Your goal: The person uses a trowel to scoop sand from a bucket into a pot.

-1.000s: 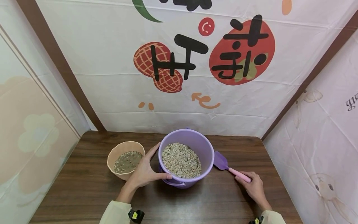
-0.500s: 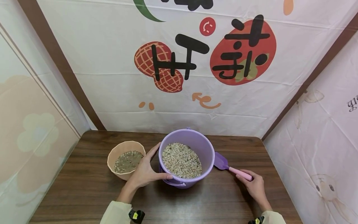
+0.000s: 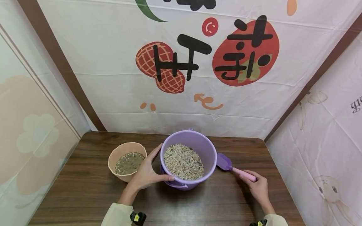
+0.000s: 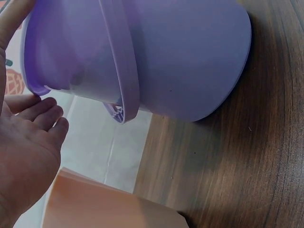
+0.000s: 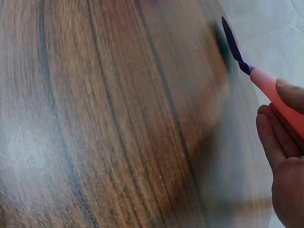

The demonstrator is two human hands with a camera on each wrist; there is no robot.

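A purple bucket [image 3: 210, 153] stands mid-table, partly filled with pale, speckled gravel [image 3: 183, 161]. My left hand [image 3: 145, 172] rests against the bucket's left side, thumb on the near rim and the other fingers extended toward the back; the left wrist view shows its fingertips [image 4: 50, 102] at the rim and the bucket's handle [image 4: 123, 61] hanging down the side. To the right of the bucket, my right hand [image 3: 258, 185] pinches the pink grip of a small shovel [image 3: 244, 174] between thumb and fingers. The shovel's purple blade [image 3: 224, 162] points toward the bucket.
Left of the bucket, close to my left wrist, stands a peach bowl [image 3: 113, 157] holding brownish, gravel-flecked material. The dark wooden table [image 3: 215, 204] backs onto a printed cloth wall [image 3: 113, 94], with cloth walls on both sides.
My right hand and the shovel have shifted slightly right and toward the back. The left hand, bucket and bowl look the same.
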